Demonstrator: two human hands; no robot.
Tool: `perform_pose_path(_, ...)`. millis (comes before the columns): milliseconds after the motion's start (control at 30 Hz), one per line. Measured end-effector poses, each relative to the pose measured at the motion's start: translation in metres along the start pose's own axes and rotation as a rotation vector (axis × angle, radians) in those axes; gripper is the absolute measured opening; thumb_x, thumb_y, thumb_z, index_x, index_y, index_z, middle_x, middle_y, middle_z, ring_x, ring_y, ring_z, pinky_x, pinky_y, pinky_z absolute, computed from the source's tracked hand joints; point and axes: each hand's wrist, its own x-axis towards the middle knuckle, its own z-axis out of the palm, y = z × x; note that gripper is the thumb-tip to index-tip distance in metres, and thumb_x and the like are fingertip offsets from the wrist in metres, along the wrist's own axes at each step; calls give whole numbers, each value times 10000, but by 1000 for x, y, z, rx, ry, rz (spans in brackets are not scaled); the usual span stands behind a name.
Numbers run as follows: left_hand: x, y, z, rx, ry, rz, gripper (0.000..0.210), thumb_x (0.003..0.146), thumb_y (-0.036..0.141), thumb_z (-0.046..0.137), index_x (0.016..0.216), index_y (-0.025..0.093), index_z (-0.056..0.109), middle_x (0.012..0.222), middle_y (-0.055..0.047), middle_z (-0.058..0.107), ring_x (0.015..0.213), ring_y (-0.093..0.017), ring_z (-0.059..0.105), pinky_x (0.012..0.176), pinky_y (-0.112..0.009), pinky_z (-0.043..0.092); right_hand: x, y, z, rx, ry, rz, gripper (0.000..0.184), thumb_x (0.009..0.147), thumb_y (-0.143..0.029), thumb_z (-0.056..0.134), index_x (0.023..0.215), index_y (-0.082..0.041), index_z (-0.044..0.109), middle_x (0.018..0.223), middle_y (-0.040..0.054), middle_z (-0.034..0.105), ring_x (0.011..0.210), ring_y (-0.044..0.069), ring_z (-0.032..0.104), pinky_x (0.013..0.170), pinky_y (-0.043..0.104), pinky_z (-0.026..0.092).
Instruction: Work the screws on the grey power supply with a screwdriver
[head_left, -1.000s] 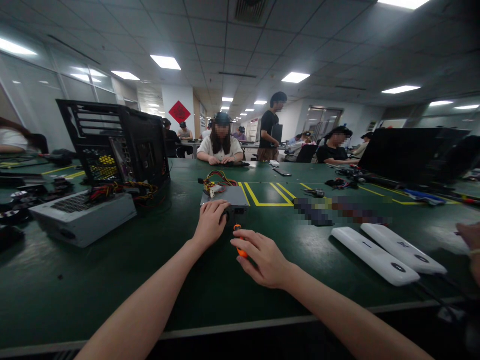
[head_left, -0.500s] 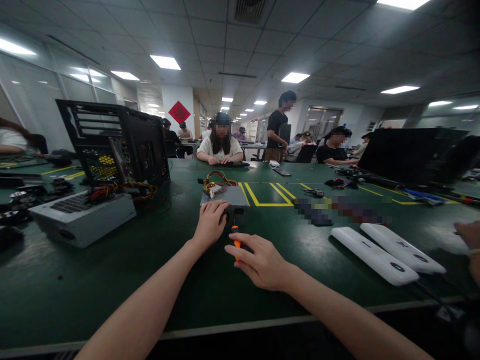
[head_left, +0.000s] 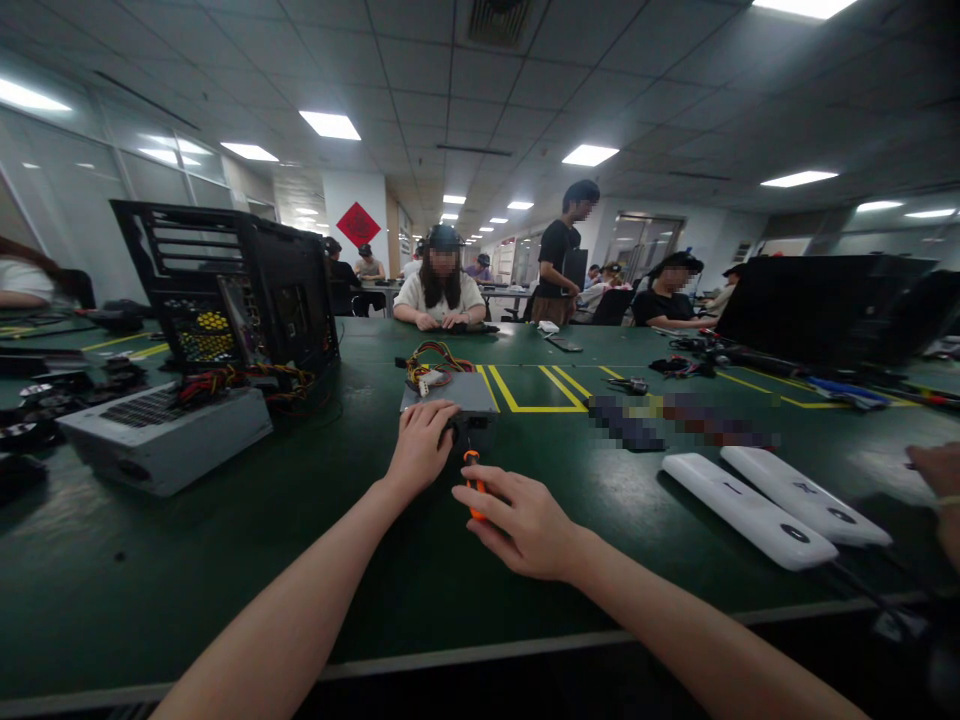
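A grey computer power supply unit (head_left: 474, 392) lies in front of me on the green table, with a bundle of coloured cables (head_left: 435, 365) at its back. My left hand (head_left: 421, 445) grips its near left corner, fingers over the top edge; the thumb side is partly hidden. My right hand (head_left: 525, 522) holds an orange and black screwdriver (head_left: 472, 460) between thumb and fingers. The screwdriver's shaft points away from me at the unit's near face, close to the power socket. Whether its tip sits in a screw is too small to tell.
To the left are a second power supply unit (head_left: 172, 440) and an open black computer case (head_left: 247, 285). White devices (head_left: 750, 510) with cables lie to the right, beyond them another person's hand (head_left: 937, 470). A person (head_left: 442, 290) sits across the green table (head_left: 360, 590).
My right hand and the screwdriver have shifted very slightly to the right, with the fingers around the handle a little changed. My left hand and the power supply unit have stayed put.
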Motion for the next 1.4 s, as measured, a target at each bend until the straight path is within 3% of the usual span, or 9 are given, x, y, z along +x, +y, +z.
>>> perform_pose_path(167, 0, 0, 0, -1, 0, 4, 358, 790, 139, 455, 1129, 235, 520, 1165, -41, 560, 1106, -194, 463, 980, -387, 285, -3, 3, 5, 65, 113, 63, 231, 862, -327, 491, 1011, -154, 464, 1067, 130, 599, 891, 187, 615, 691, 284, 509)
perform_pose_path(400, 0, 1, 0, -5, 0, 2, 368, 791, 134, 443, 1134, 238, 521, 1162, -45, 561, 1096, -198, 469, 974, -395, 294, 1, 0, -1, 35, 16, 19, 298, 878, -272, 423, 1151, -157, 452, 1137, 144, 545, 984, 200, 577, 739, 303, 503)
perform_pose_path(567, 0, 1, 0, -4, -1, 0, 370, 789, 133, 446, 1136, 240, 519, 1162, -43, 561, 1096, -197, 470, 978, -395, 291, -2, 3, 5, 38, 113, 71, 249, 857, -360, 490, 1004, -160, 475, 1071, 134, 593, 906, 203, 613, 698, 305, 513)
perform_pose_path(833, 1, 0, 0, 1, -4, 5, 353, 799, 139, 445, 1132, 231, 514, 1172, -37, 556, 1105, -192, 461, 983, -382, 279, 1, 0, 0, 6, -44, 31, 313, 869, -279, 444, 1163, -174, 452, 1165, 144, 515, 944, 207, 587, 707, 306, 506)
perform_pose_path(967, 0, 0, -1, -1, -5, 11, 351, 803, 142, 444, 1137, 226, 509, 1170, -39, 557, 1101, -189, 463, 978, -376, 285, -1, 4, 4, 1, 60, 81, 148, 872, -258, 461, 987, -168, 486, 1068, 111, 589, 823, 178, 619, 668, 294, 509)
perform_pose_path(1100, 0, 0, -1, -2, -4, 11, 349, 802, 141, 447, 1134, 228, 510, 1170, -38, 558, 1104, -190, 462, 973, -374, 287, -2, 5, 4, 105, 78, 122, 241, 855, -283, 485, 1047, -143, 442, 1109, 137, 566, 971, 197, 583, 763, 298, 506)
perform_pose_path(1200, 0, 0, -1, -6, -2, 15, 348, 803, 140, 442, 1132, 229, 512, 1170, -37, 556, 1104, -186, 461, 978, -374, 282, -1, 4, 4, 22, 15, 53, 297, 880, -234, 429, 1164, -150, 412, 1169, 150, 524, 978, 188, 578, 740, 281, 505)
perform_pose_path(1267, 0, 0, -1, -9, -3, 13, 347, 802, 145, 444, 1131, 230, 513, 1171, -38, 555, 1103, -188, 461, 977, -377, 283, -1, 5, 4, -79, 53, 25, 280, 901, -240, 409, 1174, -177, 418, 1163, 144, 530, 923, 175, 597, 690, 261, 505)
perform_pose_path(1400, 0, 0, 0, -7, -7, 4, 352, 797, 145, 449, 1133, 230, 514, 1173, -41, 554, 1103, -195, 460, 971, -382, 287, -3, 8, 6, -208, 162, 118, 190, 900, -333, 430, 982, -180, 506, 1045, 121, 573, 744, 147, 606, 602, 245, 485)
